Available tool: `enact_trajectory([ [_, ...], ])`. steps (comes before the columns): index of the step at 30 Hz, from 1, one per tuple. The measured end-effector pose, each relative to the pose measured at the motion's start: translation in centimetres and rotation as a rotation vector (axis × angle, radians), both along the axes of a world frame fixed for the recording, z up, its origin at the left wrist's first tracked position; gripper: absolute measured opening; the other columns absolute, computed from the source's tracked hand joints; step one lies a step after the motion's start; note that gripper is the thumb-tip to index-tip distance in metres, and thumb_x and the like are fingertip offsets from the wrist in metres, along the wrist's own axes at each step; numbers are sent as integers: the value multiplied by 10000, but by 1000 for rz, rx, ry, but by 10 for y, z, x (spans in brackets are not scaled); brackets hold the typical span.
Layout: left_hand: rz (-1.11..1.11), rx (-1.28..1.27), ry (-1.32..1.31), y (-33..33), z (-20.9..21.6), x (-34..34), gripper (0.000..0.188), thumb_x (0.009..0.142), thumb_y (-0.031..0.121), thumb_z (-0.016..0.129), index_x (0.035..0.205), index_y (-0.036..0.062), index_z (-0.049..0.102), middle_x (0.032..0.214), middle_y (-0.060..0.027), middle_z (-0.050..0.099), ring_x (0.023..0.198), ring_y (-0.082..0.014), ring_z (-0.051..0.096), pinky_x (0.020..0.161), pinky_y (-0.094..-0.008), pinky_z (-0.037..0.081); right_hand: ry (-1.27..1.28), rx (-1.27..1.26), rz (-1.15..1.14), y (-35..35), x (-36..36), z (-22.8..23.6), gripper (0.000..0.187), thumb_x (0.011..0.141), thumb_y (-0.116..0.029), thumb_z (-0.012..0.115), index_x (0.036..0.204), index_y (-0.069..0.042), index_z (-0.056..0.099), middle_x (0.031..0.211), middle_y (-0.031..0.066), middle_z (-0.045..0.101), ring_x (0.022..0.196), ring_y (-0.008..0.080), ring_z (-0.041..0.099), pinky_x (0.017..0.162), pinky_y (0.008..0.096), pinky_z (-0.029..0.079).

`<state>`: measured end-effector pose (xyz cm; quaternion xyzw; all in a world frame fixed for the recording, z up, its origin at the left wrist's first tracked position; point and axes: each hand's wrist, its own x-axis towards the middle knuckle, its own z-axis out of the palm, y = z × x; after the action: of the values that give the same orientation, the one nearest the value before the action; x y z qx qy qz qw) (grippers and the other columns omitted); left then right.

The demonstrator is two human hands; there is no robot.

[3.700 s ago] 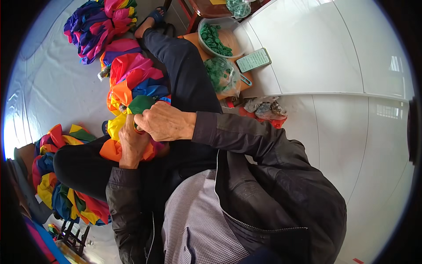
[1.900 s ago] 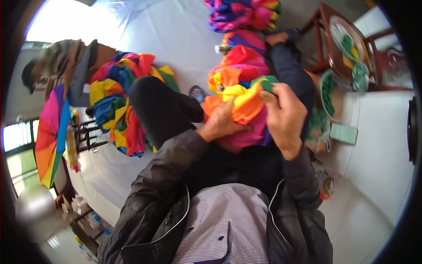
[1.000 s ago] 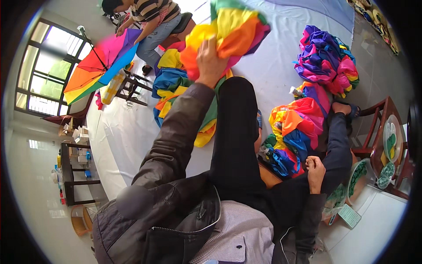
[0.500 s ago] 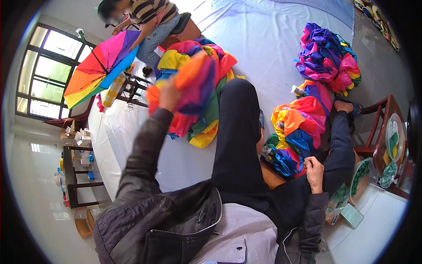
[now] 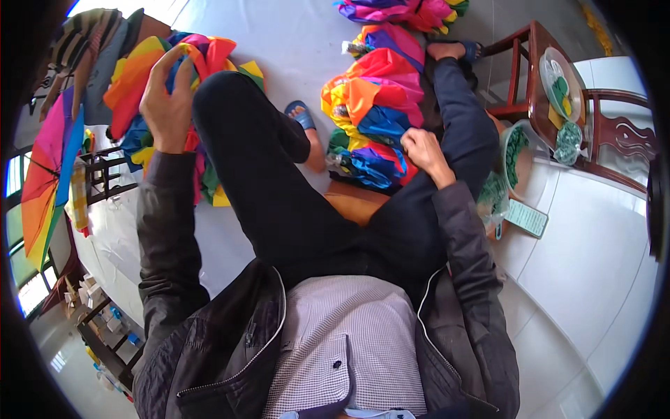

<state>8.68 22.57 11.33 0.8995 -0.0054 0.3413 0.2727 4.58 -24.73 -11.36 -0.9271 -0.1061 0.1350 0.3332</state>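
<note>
My left hand [image 5: 169, 105] is raised beside my left knee, its fingers curved and apart, with nothing held. Behind its fingertips lies a heap of rainbow-coloured umbrella fabric [image 5: 129, 91] in loose folds. My right hand [image 5: 427, 155] is closed over my right thigh, its fingertips curled in, and whatever they may hold is hidden. Just beyond it, between my legs, a second heap of bunched rainbow fabric [image 5: 380, 91] rests, with clear plastic-looking bits at its left edge.
Another bright bundle [image 5: 391, 10] lies farther off. At the far left, a person in a striped top [image 5: 84, 42] is beside an open rainbow umbrella [image 5: 49, 174]. To my right are a wooden chair [image 5: 534, 77] bearing a clear bowl, a tub of green pieces [image 5: 516, 157] and a pale green card [image 5: 527, 218].
My left hand has let go of the rainbow fabric bundle it was swinging onto the left heap. My view has turned rightward and down. My right hand stays closed near my thigh.
</note>
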Motion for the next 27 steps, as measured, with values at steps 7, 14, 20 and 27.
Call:
enact_trajectory([
  [7,-396,-404,244,-136,-33,-1,253,998,90,682,1218,-35,695,1089,-113,768,1006,-135,715,878,-248,553,395,-258,216,47,38,-65,300,863,-283,656,1027,-58,768,990,230,733,964,392,720,853,477,571],
  [14,-357,-791,521,-147,-58,2,282,1037,133,628,1254,-45,653,1049,-158,765,965,-204,746,833,-300,609,393,-452,348,74,-17,-137,267,783,-208,760,988,-39,792,1030,229,754,979,383,744,826,545,584],
  [20,-352,-833,555,-139,-62,4,286,1044,153,623,1252,-40,654,1045,-157,765,962,-200,745,830,-296,608,439,-649,327,83,-35,-158,255,749,-173,800,977,-62,776,1049,243,746,1023,368,743,840,454,608],
  [27,-353,-858,576,-140,-64,3,287,1046,167,623,1243,-39,660,1035,-154,764,950,-199,745,823,-298,610,139,-510,403,84,-37,-149,140,814,-86,642,877,-50,761,932,209,751,883,388,747,749,509,594],
])
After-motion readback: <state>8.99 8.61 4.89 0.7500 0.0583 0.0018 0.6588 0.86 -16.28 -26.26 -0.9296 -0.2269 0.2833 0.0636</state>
